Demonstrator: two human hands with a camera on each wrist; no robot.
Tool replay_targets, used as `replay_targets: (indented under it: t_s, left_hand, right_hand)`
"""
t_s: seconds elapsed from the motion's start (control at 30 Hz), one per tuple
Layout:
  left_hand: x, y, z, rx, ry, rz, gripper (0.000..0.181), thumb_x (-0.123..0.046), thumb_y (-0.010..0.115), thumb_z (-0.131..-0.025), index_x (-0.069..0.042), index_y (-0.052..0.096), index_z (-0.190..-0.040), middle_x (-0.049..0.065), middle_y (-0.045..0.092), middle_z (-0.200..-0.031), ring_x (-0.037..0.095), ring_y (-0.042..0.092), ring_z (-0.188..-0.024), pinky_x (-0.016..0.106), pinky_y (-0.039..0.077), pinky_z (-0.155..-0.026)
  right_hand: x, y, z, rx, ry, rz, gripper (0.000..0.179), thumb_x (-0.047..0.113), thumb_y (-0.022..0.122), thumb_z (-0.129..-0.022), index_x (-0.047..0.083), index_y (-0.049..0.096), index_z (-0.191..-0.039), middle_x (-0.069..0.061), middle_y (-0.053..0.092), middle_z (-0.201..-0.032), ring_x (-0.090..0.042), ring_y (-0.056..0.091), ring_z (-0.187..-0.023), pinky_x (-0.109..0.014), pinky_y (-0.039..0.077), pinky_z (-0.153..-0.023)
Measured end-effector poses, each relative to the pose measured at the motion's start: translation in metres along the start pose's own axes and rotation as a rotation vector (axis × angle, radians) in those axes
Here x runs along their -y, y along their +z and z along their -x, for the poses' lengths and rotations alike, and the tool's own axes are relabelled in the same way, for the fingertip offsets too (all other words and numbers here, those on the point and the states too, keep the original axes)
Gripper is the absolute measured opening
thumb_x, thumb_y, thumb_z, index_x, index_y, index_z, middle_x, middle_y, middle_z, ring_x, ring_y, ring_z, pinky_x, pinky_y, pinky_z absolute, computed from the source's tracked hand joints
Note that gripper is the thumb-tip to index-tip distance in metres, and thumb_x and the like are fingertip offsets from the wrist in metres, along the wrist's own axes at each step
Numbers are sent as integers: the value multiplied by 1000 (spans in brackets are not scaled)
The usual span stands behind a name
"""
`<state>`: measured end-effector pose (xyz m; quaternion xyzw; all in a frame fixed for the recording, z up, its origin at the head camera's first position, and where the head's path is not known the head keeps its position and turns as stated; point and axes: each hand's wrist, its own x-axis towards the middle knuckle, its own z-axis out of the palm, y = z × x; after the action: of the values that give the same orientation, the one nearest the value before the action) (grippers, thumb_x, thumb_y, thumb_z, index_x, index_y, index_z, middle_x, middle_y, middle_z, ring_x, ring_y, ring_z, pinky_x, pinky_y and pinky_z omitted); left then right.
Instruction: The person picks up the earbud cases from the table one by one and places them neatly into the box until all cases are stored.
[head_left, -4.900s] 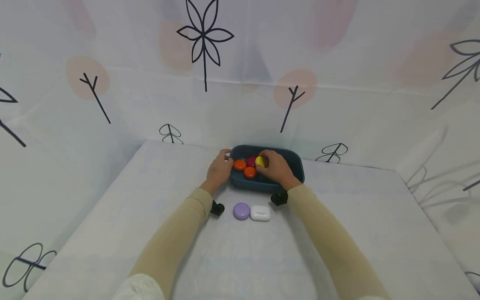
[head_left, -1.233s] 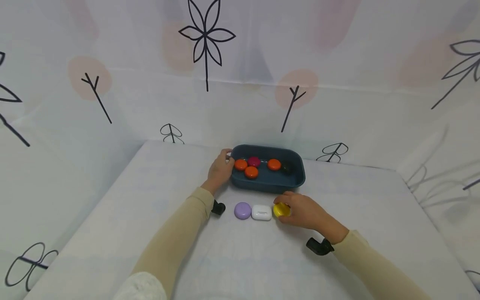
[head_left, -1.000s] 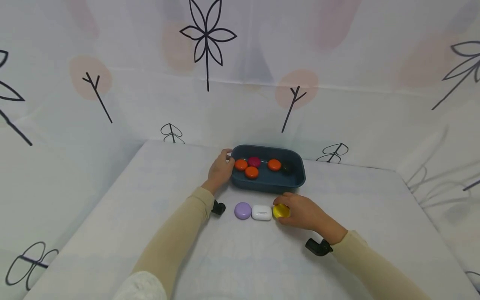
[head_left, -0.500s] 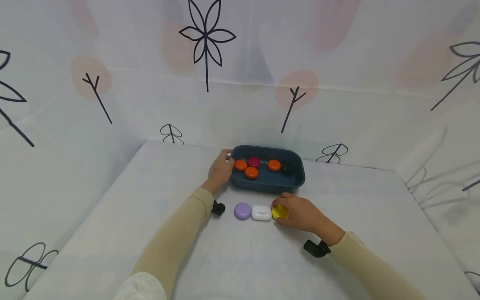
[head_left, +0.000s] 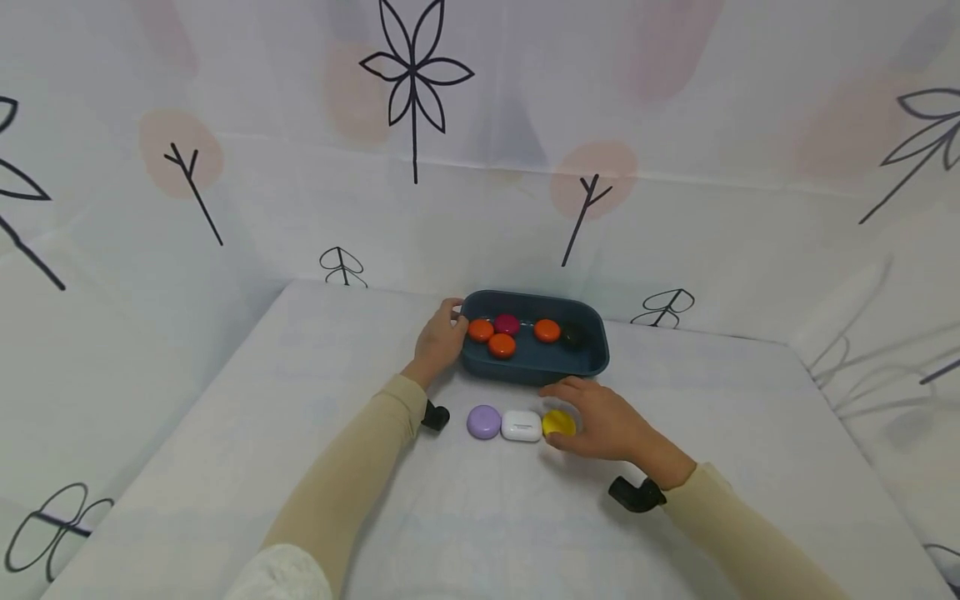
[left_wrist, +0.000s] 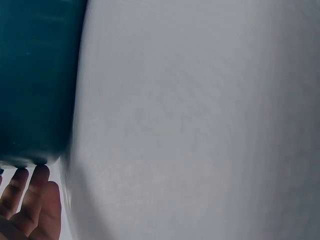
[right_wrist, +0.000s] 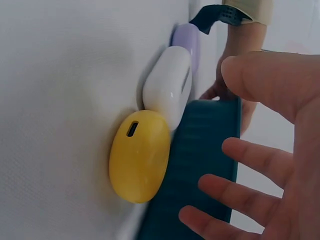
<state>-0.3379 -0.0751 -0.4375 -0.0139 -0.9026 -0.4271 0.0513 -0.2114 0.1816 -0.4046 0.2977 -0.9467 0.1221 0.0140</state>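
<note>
My left hand (head_left: 438, 340) is at the left end of a dark teal plastic bin (head_left: 501, 369); in the left wrist view its fingertips (left_wrist: 42, 170) touch the bin's wall. Over a yellow earbud case (right_wrist: 140, 157) my right hand (head_left: 606, 423) is spread, its thumb and fingers apart from the case in the right wrist view. The yellow case, with a small charging port, lies on the table beside a white earbud case (head_left: 521, 426). Left of the white one is a round lilac case (head_left: 483, 422); all three form a row before the bin.
Inside the bin lie three orange rounded cases, one of them at the right (head_left: 547, 331), plus a crimson case (head_left: 507, 324) and a black one (head_left: 573, 335). A white cloth covers the table (head_left: 465, 517), and a patterned cloth wall (head_left: 480, 208) rises close behind the bin.
My right hand took the yellow case from the bin, set it beside the white one, slid it slightly left, and has now let go. My left hand has stayed at the bin.
</note>
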Motion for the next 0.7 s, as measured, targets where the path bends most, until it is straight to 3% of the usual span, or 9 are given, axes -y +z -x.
replay_targets:
  t_s: [0.3, 0.57, 0.7]
  left_hand:
    - [1, 0, 0, -1, 0, 2, 42, -29, 38, -86, -23, 37, -128, 3, 55, -117, 21, 52, -103, 38, 40, -87]
    - [1, 0, 0, -4, 7, 5, 42, -29, 38, -86, -23, 37, -127, 4, 55, -117, 21, 52, -103, 38, 40, -87]
    - [0, 0, 0, -13, 6, 1, 41, -29, 38, -86, -23, 38, -126, 3, 55, -115, 20, 52, -102, 38, 40, -86]
  right_hand:
    - [0, -12, -2, -99, -11, -26, 51, 45, 68, -66, 26, 54, -112, 6, 56, -108, -11, 48, -97, -37, 44, -82]
    - [-10, -24, -8, -277, 23, 1, 67, 48, 69, -63, 20, 48, -120, -1, 48, -119, -21, 45, -105, -48, 38, -86]
    - [-16, -28, -11, -318, 45, -25, 71, 51, 66, -65, 17, 45, -123, -4, 47, -123, -24, 41, -110, -48, 38, -88]
